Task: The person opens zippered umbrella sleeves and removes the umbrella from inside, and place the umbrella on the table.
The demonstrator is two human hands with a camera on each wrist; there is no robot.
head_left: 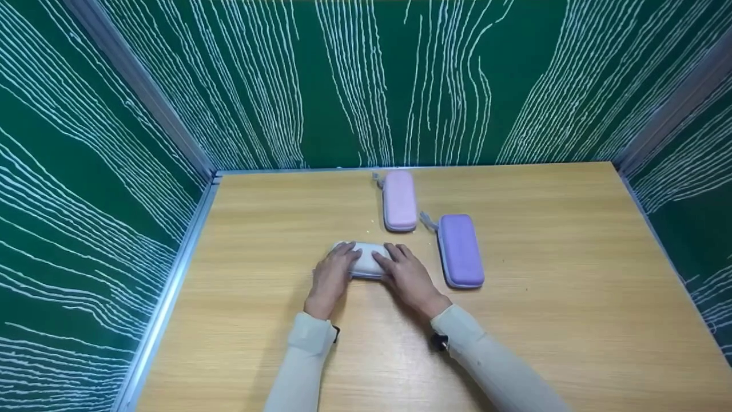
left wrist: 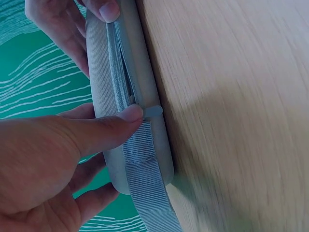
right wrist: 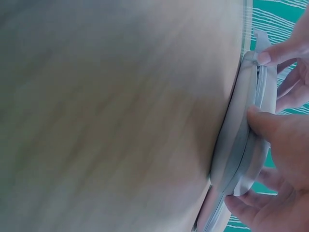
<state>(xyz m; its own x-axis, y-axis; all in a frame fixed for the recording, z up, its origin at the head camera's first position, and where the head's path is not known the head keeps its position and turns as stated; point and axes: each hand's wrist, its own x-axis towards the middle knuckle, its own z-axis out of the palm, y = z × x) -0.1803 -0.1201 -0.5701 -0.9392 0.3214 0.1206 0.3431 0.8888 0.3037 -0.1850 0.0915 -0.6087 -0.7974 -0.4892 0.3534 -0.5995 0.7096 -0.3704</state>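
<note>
A whitish zip case [head_left: 369,261] lies crosswise on the table between both hands. My left hand [head_left: 330,280] grips its left end, with the thumb on the front seam beside a grey ribbed strap [left wrist: 147,169]. In the left wrist view the zip [left wrist: 121,67] shows a narrow gap near that thumb; the slider is mostly hidden under it. My right hand [head_left: 413,281] holds the right end, its thumb on the seam and its fingers behind the case in the right wrist view.
A pink case [head_left: 400,200] lies behind the whitish one. To the right rests a purple case [head_left: 461,250], its strap pointing up and left. Green walls with white lines bound the wooden table [head_left: 572,320] at the back and sides.
</note>
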